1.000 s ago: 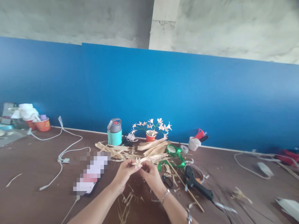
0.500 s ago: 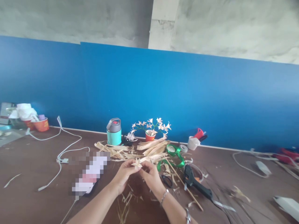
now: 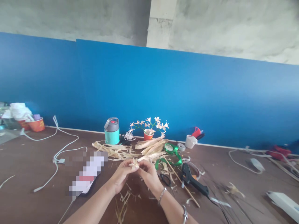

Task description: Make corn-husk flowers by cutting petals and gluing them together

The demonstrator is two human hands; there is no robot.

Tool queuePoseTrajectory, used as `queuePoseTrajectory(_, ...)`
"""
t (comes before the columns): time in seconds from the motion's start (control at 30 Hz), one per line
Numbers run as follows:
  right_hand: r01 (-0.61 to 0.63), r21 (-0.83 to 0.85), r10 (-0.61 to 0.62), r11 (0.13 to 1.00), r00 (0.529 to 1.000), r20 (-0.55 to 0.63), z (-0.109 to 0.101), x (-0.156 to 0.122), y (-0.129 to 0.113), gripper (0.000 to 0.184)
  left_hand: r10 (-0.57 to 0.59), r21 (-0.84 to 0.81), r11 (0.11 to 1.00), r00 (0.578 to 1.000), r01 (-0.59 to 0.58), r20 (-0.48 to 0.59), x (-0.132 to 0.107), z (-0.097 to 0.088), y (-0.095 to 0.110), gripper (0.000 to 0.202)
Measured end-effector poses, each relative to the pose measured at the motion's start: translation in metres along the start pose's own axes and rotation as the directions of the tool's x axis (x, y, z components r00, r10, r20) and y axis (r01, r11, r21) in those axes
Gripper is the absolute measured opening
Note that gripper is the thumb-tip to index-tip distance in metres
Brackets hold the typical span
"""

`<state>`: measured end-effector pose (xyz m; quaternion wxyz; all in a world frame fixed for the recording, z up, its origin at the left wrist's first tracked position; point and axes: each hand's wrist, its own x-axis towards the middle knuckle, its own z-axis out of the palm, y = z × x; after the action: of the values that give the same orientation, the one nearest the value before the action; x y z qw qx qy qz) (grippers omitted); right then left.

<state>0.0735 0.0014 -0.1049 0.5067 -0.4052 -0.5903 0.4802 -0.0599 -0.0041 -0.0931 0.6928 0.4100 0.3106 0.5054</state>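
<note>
A small cream flower (image 3: 134, 164) made of dried husk is pinched between my two hands, above the front middle of the table. My left hand (image 3: 122, 174) grips it from the left, with thumb and fingers closed on it. From the right, my right hand (image 3: 147, 173) has its fingertips pressed at the flower's side and base; its underside is hidden. Just beyond lie dried corn husks (image 3: 153, 146) in loose bundles. Behind them a red cup (image 3: 148, 135) holds several similar flowers (image 3: 157, 124) on green stems.
A glue gun (image 3: 193, 180), a thin stick (image 3: 179, 179), scissors (image 3: 165, 179) and green ribbon (image 3: 178, 159) lie to the right. A phone (image 3: 90, 174) on a cable is at left. A turquoise flask (image 3: 112, 135) stands before the blue partition (image 3: 130, 84).
The flower has turned and tilted slightly in my fingers, its petals now facing more sideways. The whole view has shifted a little, so the table items sit slightly further left.
</note>
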Motion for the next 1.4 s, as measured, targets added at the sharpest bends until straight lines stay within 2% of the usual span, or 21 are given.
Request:
queuePoseTrajectory(0.27, -0.031, 0.023, 0.031, 0.999, 1.000, -0.003, 0.0003, -0.0001, 0.0018, 0.018, -0.044, -0.032, 0.999, 0.998, 0.042, -0.055, 0.0002, 0.0007, -0.0019, 0.020)
queuePoseTrajectory(0.5, -0.022, 0.065, 0.021, 0.998, 1.000, 0.019, 0.0011, -0.0014, -0.0057, 0.018, -0.049, -0.018, 0.999, 0.999, 0.048, -0.022, -0.0016, 0.0018, -0.0011, 0.020)
queuePoseTrajectory(0.73, -0.048, 0.088, 0.049, 0.995, 0.999, -0.004, -0.0008, 0.0012, 0.0007, 0.018, -0.070, -0.008, 0.998, 0.998, 0.070, 0.003, -0.0033, 0.0051, 0.0037, 0.028)
queuePoseTrajectory(1.03, -0.162, 0.200, 0.170, 0.966, 0.985, -0.024, -0.0042, 0.0025, -0.0013, 0.022, -0.051, -0.086, 0.995, 0.999, 0.050, -0.015, 0.0011, 0.0016, 0.0010, 0.020)
queuePoseTrajectory(1.23, -0.191, 0.222, 0.193, 0.956, 0.981, 0.011, -0.0035, 0.0016, -0.0027, 0.018, -0.048, -0.066, 0.997, 0.999, 0.049, 0.011, 0.0008, 0.0026, 0.0015, 0.015)
queuePoseTrajectory(1.4, -0.181, 0.210, 0.177, 0.961, 0.984, 0.035, -0.0035, 0.0008, -0.0032, 0.015, -0.040, -0.028, 0.999, 0.998, 0.039, -0.039, 0.0018, 0.0012, -0.0003, 0.016)
